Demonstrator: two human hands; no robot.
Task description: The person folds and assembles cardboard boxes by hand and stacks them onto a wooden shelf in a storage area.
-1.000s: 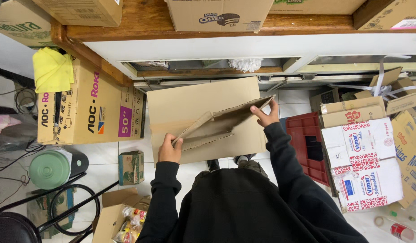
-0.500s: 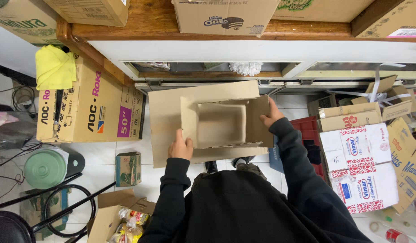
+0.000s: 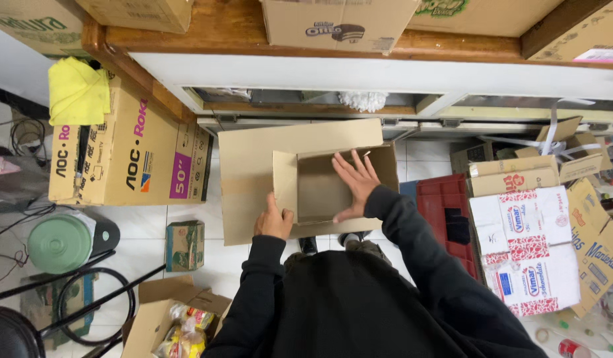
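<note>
Above the white tiled floor, at chest height: one brown cardboard box, opened up, hollow facing the camera, broad flap spread to the left.
Left hand: clenched on the box's lower left edge, thumb on the inner flap, fingers curled behind the board.
Right hand: flat and wide open, fingers spread, palm pressed against the inside panel of the box; grasping nothing.
Box position: held in front of a white counter edge, below the wooden shelf.
Sleeves: two, black, both in view.
Large printed carton, left: one, lying on its side, one yellow cloth draped on its top corner.
Small green carton on floor: one.
Open carton with snack packets, lower left: one.
Red crate, right: one, partly hidden by the arm.
White-and-red printed packages, right: two, stacked touching.
Green round lid, far left: one.
Cartons on the shelf: exact count cannot be told, cut off by the frame.
</note>
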